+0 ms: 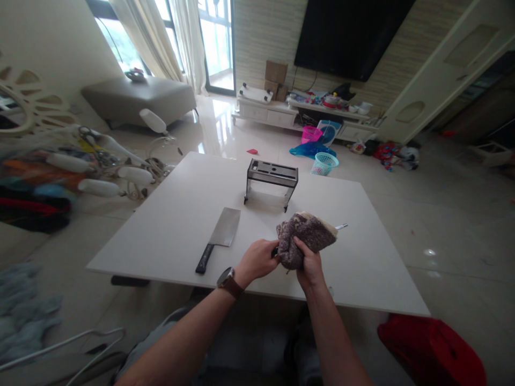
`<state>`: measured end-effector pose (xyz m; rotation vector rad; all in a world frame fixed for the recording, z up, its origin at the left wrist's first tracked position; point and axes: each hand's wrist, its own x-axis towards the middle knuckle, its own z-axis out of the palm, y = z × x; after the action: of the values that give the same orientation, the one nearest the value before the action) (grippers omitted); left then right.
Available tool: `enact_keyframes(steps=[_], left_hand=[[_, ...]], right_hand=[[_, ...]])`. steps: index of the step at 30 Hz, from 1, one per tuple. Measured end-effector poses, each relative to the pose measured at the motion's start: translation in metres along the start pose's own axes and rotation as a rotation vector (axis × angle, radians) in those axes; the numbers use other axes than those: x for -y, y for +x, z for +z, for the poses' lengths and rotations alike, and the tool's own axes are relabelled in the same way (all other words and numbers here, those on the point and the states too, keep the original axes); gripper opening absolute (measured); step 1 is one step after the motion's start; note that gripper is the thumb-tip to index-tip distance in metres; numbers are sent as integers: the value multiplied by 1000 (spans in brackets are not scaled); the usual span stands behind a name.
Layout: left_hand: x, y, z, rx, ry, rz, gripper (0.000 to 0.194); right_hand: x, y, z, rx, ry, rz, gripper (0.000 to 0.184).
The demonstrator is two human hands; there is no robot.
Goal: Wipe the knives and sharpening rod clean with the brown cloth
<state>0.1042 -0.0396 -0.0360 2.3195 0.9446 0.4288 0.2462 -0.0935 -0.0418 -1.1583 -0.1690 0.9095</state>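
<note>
Head view shows the left grip (259, 260) closed around the black handle (275, 251) of a knife (341, 226), and the right grip (309, 262) holding a brown towel (314, 230) wrapped about it; only the tip comes out. Both are above the counter (161, 230). One cleaver (228, 228) lies to the left; a rack (273, 169) stands behind.

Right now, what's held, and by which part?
Likely a knife, mostly hidden: left grip at its dark handle, right grip on the brown cloth wrapped around it; only a metal tip pokes out beyond.
</note>
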Motion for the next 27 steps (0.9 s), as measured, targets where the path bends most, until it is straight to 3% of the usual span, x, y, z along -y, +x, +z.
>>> enact_keyframes(steps=[27], left_hand=[[1,0,1,-6,16,10,13]], right_hand=[[-1,1,-1,6,9,4,49]])
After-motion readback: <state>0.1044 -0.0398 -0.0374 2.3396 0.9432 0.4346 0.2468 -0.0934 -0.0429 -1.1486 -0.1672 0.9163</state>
